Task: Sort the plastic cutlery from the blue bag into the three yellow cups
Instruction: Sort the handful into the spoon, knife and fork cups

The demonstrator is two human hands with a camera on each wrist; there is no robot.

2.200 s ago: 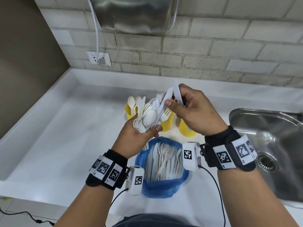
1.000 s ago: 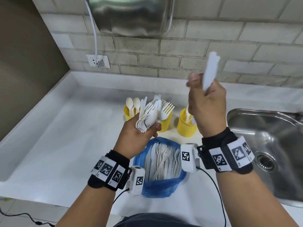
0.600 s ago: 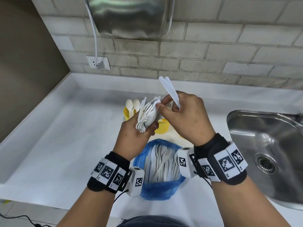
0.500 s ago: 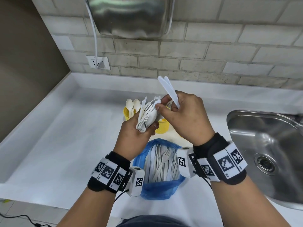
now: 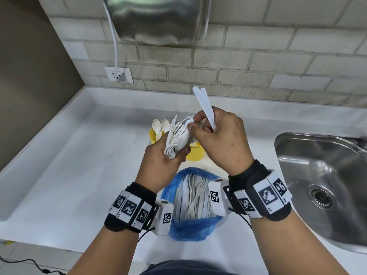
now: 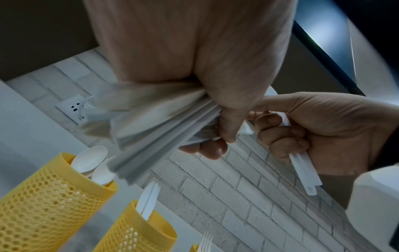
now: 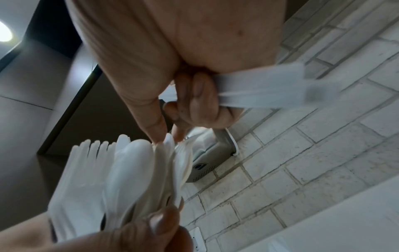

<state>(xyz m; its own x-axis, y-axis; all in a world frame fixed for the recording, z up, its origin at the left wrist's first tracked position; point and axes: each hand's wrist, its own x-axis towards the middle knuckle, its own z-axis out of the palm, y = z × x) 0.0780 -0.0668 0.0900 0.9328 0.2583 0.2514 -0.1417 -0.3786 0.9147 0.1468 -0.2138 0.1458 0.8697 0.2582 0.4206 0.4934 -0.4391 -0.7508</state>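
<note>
My left hand (image 5: pixel 164 163) grips a fanned bundle of white plastic cutlery (image 5: pixel 177 138), forks, spoons and knives together, above the blue bag (image 5: pixel 190 227). My right hand (image 5: pixel 220 141) holds two white knives (image 5: pixel 204 106) under its curled fingers, blades up, while thumb and forefinger pinch at the top of the bundle (image 7: pixel 129 170). The knives' handles (image 6: pixel 302 172) stick out below the right fist. Behind the hands stand the yellow mesh cups: one with spoons (image 5: pixel 154 134), one (image 5: pixel 195 153) half hidden. In the left wrist view the cups (image 6: pixel 43 196) hold spoons, knives (image 6: pixel 149 201) and a fork (image 6: pixel 205 242).
The white counter (image 5: pixel 69 175) ends at a raised rim on the left and back. A steel sink (image 5: pixel 327 185) lies to the right. A brick wall with a socket (image 5: pixel 118 74) and a steel dryer (image 5: pixel 156 18) rises behind.
My right hand, raised high with the knives a second ago, came back down to the bundle in the left hand and now pinches at its top. The left hand stayed put.
</note>
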